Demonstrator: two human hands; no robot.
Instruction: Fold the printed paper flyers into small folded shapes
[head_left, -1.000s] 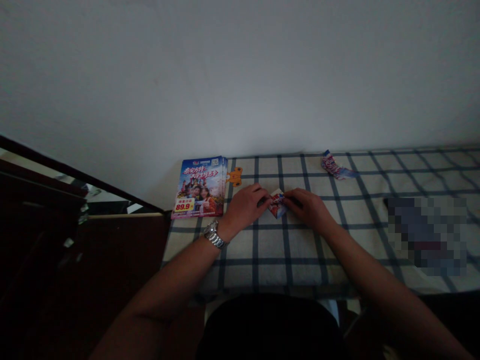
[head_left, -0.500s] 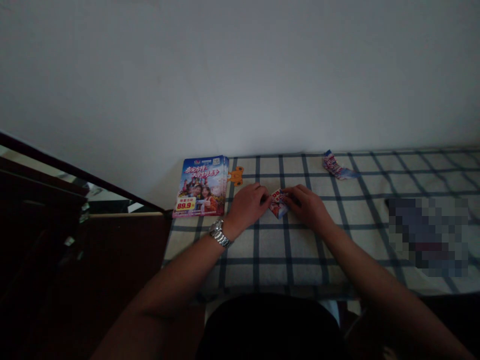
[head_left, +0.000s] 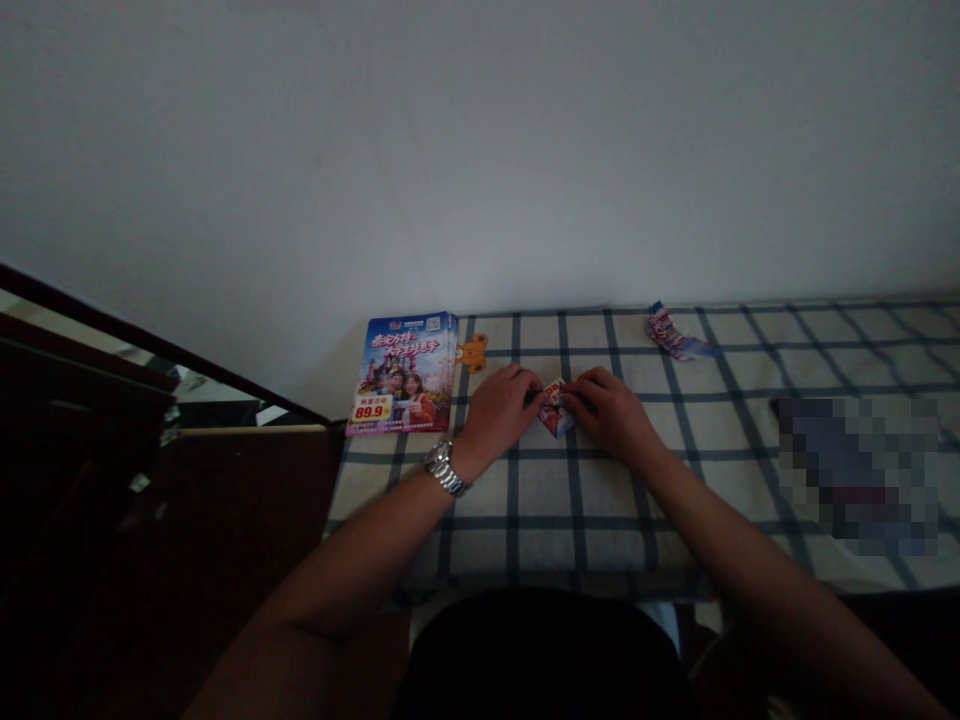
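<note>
Between my two hands is a small folded piece of printed paper (head_left: 556, 412), coloured red, white and blue, its lower end coming to a point near the cloth. My left hand (head_left: 504, 405), with a silver watch (head_left: 447, 468) on the wrist, pinches its left edge. The fingers of my right hand (head_left: 611, 412) are closed on its right edge. To the left of my hands lies a stack of glossy flyers (head_left: 405, 375) with a castle picture and "89.9" on the top sheet.
A checked cloth (head_left: 480, 545) covers the table against a white wall (head_left: 480, 150). An orange bear-shaped piece (head_left: 472, 352) lies beside the flyers. At the back right is a strip of folded printed paper (head_left: 670, 333). A blurred-out dark object (head_left: 847, 470) lies far right.
My fingers have drawn slightly closer together on the folded paper, and its upper part looks narrower. The flyers and the other things have stayed in place.
</note>
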